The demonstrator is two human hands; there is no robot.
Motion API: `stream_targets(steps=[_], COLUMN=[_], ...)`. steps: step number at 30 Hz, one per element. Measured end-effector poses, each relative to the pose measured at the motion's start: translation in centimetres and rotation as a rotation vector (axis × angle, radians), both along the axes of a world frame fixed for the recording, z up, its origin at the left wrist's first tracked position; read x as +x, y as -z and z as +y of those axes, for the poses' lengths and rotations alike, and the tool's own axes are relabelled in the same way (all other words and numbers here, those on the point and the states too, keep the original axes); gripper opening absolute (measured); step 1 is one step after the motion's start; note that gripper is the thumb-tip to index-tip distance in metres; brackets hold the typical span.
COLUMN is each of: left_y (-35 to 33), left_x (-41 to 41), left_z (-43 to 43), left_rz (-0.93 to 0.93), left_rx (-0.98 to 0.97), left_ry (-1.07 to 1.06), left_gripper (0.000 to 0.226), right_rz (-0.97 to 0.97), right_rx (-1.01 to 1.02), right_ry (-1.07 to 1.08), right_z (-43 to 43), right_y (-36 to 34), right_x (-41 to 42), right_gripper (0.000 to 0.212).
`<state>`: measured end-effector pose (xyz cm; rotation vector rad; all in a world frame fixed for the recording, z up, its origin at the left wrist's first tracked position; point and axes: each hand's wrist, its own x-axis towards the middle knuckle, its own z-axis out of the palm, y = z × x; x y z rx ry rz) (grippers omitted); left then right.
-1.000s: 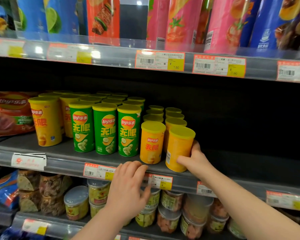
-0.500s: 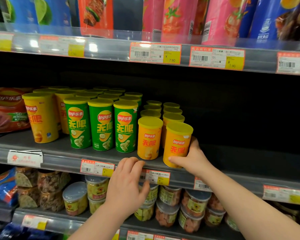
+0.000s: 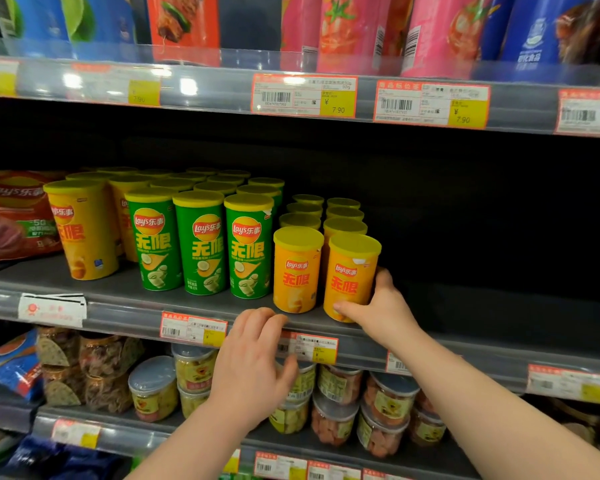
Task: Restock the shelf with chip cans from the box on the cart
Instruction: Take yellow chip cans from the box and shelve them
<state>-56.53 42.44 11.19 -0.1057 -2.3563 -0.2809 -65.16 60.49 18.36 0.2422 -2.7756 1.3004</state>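
Holding an orange chip can (image 3: 349,275) on the shelf (image 3: 125,306)

At the shelf's front edge the left hand (image 3: 253,362) hovers, fingers loosely curled, holding nothing; green cans (image 3: 201,244) stand above it. To its right, the right hand (image 3: 381,311) wraps thumb and fingers round the orange chip can, upright beside a matching can (image 3: 297,271).

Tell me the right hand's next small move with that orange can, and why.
Probably let go: the right hand grips the orange can, which already stands on the shelf, label forward, level with its neighbour.
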Motion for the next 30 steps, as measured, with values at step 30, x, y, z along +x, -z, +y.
stream_targets(steps=[30], left_y=[3.1], left_x=[4.9], left_z=[1.1], left_rz=[-0.315], left_rx=[-0.186], left_ry=[-0.183], left_gripper=[0.049], right_rz=[0.402], right_rx=[0.693], right_ry=[-0.805], right_z=[-1.3], right_y=[5.8], right_x=[5.9], right_gripper=[0.040])
